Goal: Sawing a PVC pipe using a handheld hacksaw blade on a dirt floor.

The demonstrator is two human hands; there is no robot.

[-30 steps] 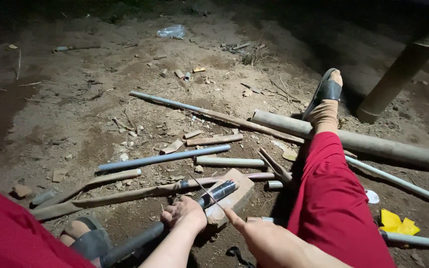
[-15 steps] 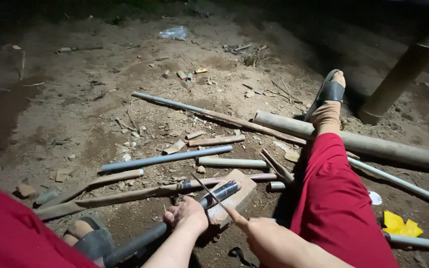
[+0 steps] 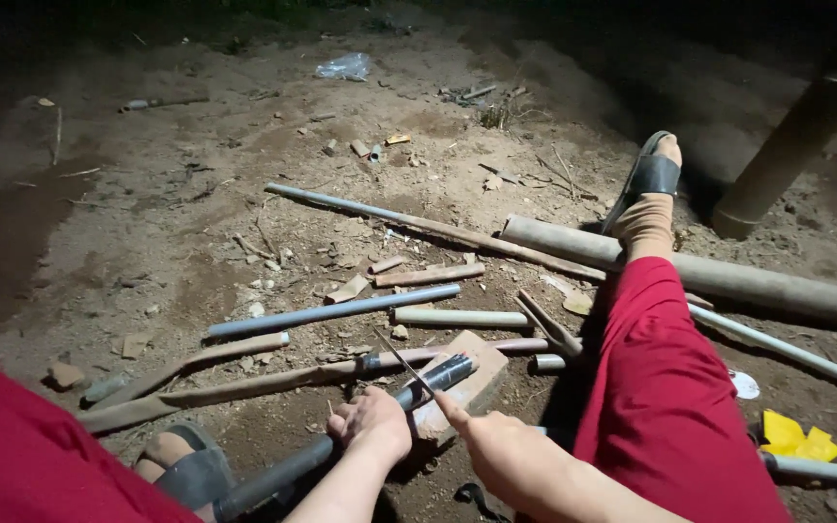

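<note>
Seated on the dirt ground [image 3: 147,252], the person steadies a dark pipe [image 3: 360,426] whose far end rests on a brick [image 3: 472,383]. The left hand [image 3: 372,426] has its grip wrapped tight round the pipe just behind the brick. The right hand [image 3: 501,455] has its grip closed on a thin blade [image 3: 404,363] laid slantwise across the pipe. Good practice, in my judgement: keep the pipe pressed to the brick, blade square, left fingers clear. More tubes [image 3: 336,310] lie beyond.

Bare dirt ground [image 3: 147,232] carries everything. Pipes [image 3: 333,312], bamboo poles [image 3: 728,279], a brick [image 3: 467,387] and scraps lie on it.
</note>
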